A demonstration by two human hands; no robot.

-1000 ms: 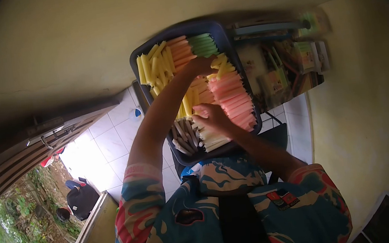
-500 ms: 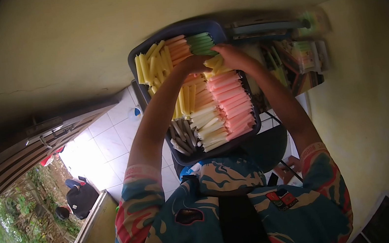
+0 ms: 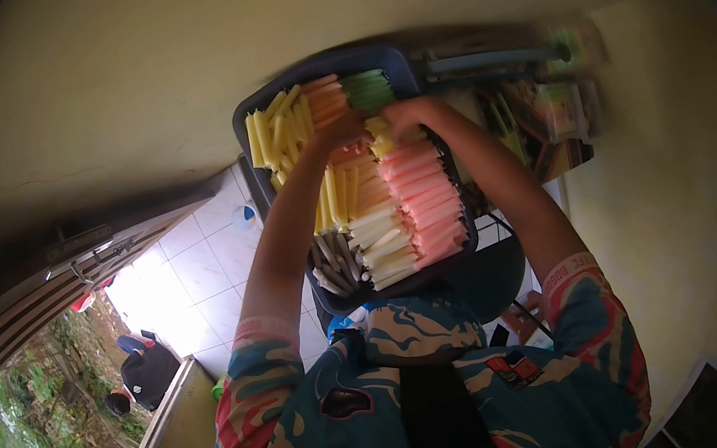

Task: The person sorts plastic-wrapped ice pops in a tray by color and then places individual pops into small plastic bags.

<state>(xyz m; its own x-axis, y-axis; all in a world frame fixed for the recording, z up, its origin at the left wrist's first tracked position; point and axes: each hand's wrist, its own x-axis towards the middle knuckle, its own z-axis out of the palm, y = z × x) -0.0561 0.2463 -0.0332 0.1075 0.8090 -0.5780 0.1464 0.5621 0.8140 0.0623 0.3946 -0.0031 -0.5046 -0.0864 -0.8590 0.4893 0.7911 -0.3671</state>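
A dark plastic tub (image 3: 395,61) holds rows of slim, plastic-sleeved sticks that look like ice pops. Between my hands lie a few yellow ice pops (image 3: 380,136), above the row of pink ice pops (image 3: 420,192). My left hand (image 3: 343,133) has its fingers curled at their left ends, partly hidden by the hand. At their right ends my right hand (image 3: 407,114) is closed on them. Green ice pops (image 3: 368,88) and orange ice pops (image 3: 324,99) fill the far end. More yellow ones (image 3: 279,130) lie loosely on the left, with white ones (image 3: 384,243) and grey-brown ones (image 3: 335,262) nearer me.
Right of the tub are blurred shelf-like items and plastic packets (image 3: 559,111). A wall (image 3: 328,8) stands close behind it. A dark seat (image 3: 491,283) is under its near right corner. To the left are floor tiles (image 3: 197,265) and an open doorway with a black bag (image 3: 148,373).
Both hands have come slightly lower into the tub, and the yellow ice pops between them now lie flatter above the pink row. The view has shifted a little.
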